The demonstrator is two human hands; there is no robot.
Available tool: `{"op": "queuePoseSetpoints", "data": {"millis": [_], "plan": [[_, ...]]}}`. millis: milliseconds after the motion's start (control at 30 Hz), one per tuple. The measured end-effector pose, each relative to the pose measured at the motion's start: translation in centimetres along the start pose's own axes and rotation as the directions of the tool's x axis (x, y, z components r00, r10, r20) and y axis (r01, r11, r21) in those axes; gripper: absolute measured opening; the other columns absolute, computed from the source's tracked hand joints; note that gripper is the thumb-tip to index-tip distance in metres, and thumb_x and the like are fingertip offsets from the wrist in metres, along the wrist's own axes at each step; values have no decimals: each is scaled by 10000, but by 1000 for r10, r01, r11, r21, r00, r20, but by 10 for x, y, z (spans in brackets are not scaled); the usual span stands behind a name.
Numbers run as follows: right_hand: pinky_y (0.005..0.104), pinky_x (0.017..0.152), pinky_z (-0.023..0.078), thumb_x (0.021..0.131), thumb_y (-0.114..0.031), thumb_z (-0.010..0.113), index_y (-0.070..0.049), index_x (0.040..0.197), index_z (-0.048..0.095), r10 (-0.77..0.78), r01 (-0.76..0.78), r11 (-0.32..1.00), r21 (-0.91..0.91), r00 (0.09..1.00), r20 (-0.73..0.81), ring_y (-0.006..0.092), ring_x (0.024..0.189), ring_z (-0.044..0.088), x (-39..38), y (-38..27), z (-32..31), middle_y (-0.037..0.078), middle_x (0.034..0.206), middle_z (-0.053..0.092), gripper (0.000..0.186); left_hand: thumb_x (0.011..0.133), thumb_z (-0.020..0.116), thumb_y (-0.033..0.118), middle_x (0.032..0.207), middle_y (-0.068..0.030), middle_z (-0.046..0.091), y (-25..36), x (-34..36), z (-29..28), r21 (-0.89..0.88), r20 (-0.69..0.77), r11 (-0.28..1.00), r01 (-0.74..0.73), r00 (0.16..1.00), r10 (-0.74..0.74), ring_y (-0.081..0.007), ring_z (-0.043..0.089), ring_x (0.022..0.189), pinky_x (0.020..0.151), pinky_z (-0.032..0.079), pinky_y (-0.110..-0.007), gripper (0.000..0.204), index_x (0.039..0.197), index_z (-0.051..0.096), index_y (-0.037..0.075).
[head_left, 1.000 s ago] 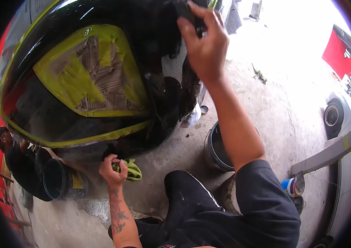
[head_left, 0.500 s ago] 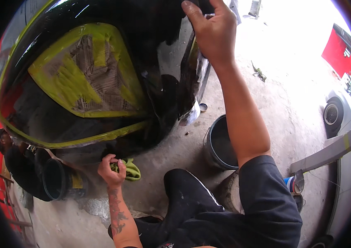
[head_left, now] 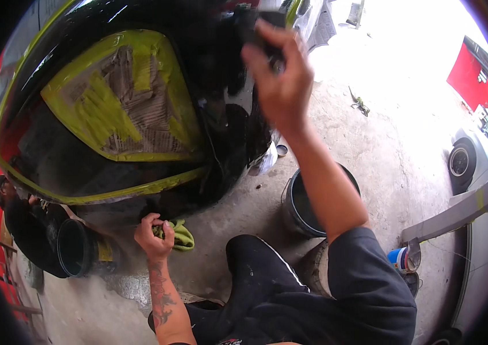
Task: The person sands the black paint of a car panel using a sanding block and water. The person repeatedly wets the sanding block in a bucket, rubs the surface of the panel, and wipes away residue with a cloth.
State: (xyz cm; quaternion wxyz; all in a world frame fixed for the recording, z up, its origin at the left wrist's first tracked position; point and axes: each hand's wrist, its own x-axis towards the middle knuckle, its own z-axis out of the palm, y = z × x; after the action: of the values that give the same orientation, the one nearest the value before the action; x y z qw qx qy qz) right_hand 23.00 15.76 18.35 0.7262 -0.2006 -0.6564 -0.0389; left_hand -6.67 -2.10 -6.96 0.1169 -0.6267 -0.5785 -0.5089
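Note:
The black car body panel [head_left: 227, 167] fills the upper left. Yellow-green tape and newspaper cover its lamp-shaped area [head_left: 123, 103]. My right hand [head_left: 284, 80], blurred by motion, is at the panel's right edge. Its thumb and fingers close on a dark flat pad [head_left: 270, 26], which looks like sandpaper or a sanding block; the blur hides its exact kind. Low beneath the panel, my left hand [head_left: 155, 237] has its fingers curled round a yellow-green cloth [head_left: 182, 236], part of which hangs out beside the hand.
A dark bucket [head_left: 294, 210] stands on the concrete floor under my right forearm, a pale tub [head_left: 317, 267] beside my leg. At left, a person in dark clothes [head_left: 25, 230] crouches by another black bucket [head_left: 77, 250]. A car [head_left: 474, 155] and a grey curved trim piece [head_left: 456, 218] are at right.
My right hand has swung down and to the left, and the dark pad in it has come into view. My left hand and the cloth have hardly moved.

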Motion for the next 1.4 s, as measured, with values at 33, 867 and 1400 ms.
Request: {"op": "queuePoseSetpoints", "data": {"millis": [33,867,1400], "plan": [[343,958,503,866,-107,806,-26,1195,703,-98,99,995,14,995,-17,256,1114,647,-12,-3,1,160,1136,686,354,786,705,154,707,-77,646,0,0,0,10,-4,1000,-5,1000,5,-310,638,639,625,505,-406,255,1011,658,44],[370,983,521,837,-33,814,-41,1159,724,-379,380,925,-30,925,18,310,1139,690,-14,25,1,171,1185,724,335,796,704,190,692,-66,645,0,0,0,-7,-10,1000,12,1000,-12,-297,646,631,614,514,-395,266,1013,654,45],[394,952,540,831,-32,818,-28,1131,727,-279,283,954,-98,959,51,345,1099,689,-14,13,2,167,1128,724,313,799,703,191,692,-71,641,-1,1,-1,-16,11,1000,11,1000,-11,-306,642,630,624,514,-403,266,1020,654,50]]}}
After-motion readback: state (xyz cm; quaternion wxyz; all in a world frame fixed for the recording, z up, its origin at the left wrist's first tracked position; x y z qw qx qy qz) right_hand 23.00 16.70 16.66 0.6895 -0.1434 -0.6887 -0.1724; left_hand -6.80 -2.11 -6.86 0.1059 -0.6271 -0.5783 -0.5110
